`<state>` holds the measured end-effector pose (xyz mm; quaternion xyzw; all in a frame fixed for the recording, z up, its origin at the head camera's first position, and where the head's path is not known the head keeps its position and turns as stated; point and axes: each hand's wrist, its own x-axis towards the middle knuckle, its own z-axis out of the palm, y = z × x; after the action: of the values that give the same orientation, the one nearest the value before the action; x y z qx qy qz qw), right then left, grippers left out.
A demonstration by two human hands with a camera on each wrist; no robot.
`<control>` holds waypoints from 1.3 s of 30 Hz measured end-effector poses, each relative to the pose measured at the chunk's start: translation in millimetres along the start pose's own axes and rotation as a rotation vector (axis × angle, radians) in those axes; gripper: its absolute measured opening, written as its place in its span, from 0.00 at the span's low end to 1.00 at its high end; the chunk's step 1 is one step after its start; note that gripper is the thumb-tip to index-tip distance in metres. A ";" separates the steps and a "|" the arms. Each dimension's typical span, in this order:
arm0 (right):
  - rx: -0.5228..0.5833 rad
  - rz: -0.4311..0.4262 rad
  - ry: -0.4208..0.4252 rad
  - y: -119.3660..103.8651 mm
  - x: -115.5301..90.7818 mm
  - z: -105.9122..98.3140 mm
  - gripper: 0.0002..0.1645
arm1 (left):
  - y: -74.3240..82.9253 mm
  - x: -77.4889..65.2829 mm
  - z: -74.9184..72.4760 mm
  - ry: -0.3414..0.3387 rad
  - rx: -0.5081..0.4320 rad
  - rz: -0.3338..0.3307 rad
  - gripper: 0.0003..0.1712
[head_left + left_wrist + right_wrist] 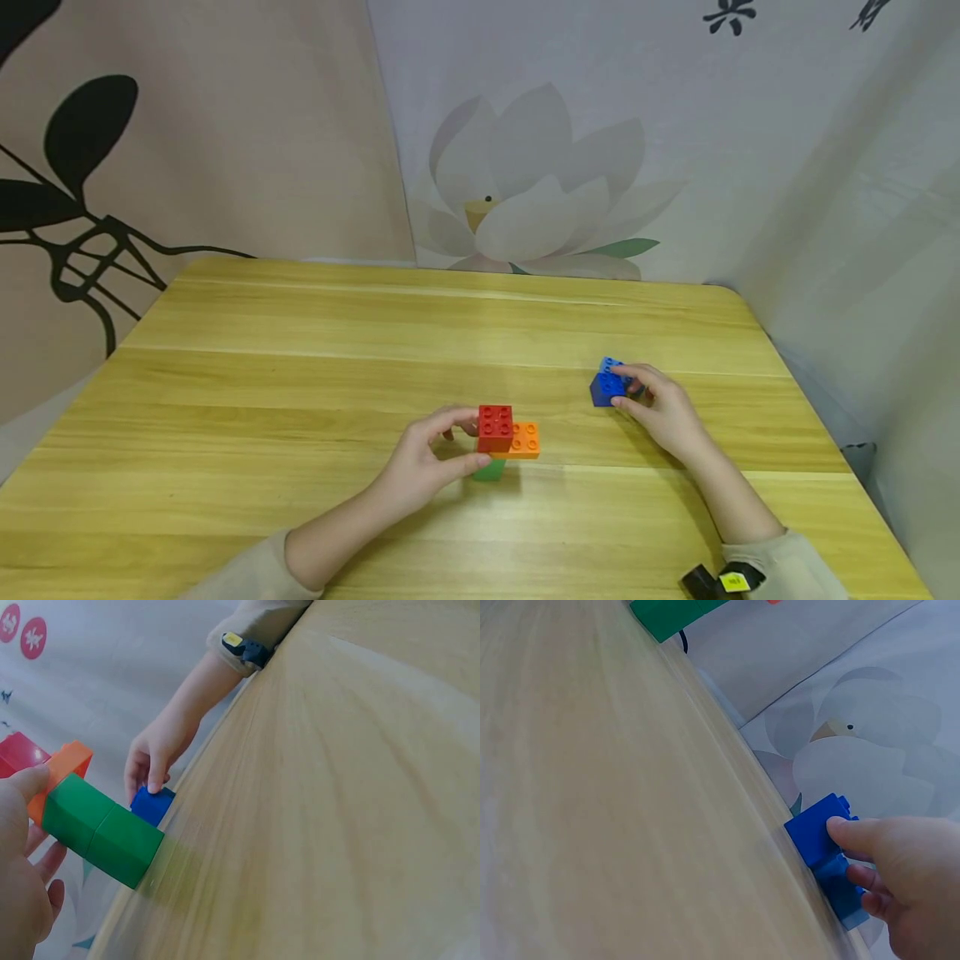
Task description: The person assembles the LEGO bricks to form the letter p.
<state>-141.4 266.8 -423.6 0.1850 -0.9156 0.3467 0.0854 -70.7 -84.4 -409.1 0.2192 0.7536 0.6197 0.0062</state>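
Observation:
Between the thumb and fingers of my left hand (416, 471) is a stack of toy building bricks. A red brick (495, 428) tops it, an orange brick (527, 442) juts out to the right beneath, and green (101, 829) forms the lower part. In the left wrist view the stack's green end is close to the tabletop; whether it touches I cannot tell. Further right, my right hand (666, 418) pinches joined blue bricks (606, 390), one darker and one lighter, low at the table surface. My right fingers hide part of the lighter blue brick (609, 364).
Both hands are over a wooden table (300, 333). Behind its far edge hangs a pale curtain (540, 183) printed with a lotus. A black device with a yellow label (733, 582) sits at the right wrist.

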 end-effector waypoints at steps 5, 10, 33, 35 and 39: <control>0.011 0.007 0.008 0.2 -0.8 0.6 0.25 | 0.5 -0.1 -0.3 -0.002 0.002 -0.011 0.25; 0.011 -0.002 0.030 -2.3 -2.0 -0.1 0.24 | 0.8 -0.5 -0.3 -0.006 0.000 -0.007 0.25; 0.159 -0.051 0.114 -61.7 -2.2 -15.5 0.23 | 1.4 -1.2 -0.9 -0.007 0.003 -0.029 0.25; 0.171 -0.054 0.115 -72.9 -2.9 -18.2 0.23 | 1.4 -1.3 -1.0 -0.006 0.004 -0.035 0.25; 0.201 -0.082 0.125 -78.8 -4.2 -18.7 0.23 | 0.9 -1.1 -1.0 -0.005 0.007 -0.034 0.25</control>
<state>-105.7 226.0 -363.3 0.2078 -0.8607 0.4439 0.1374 -69.6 -85.6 -408.3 0.2078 0.7594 0.6163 0.0181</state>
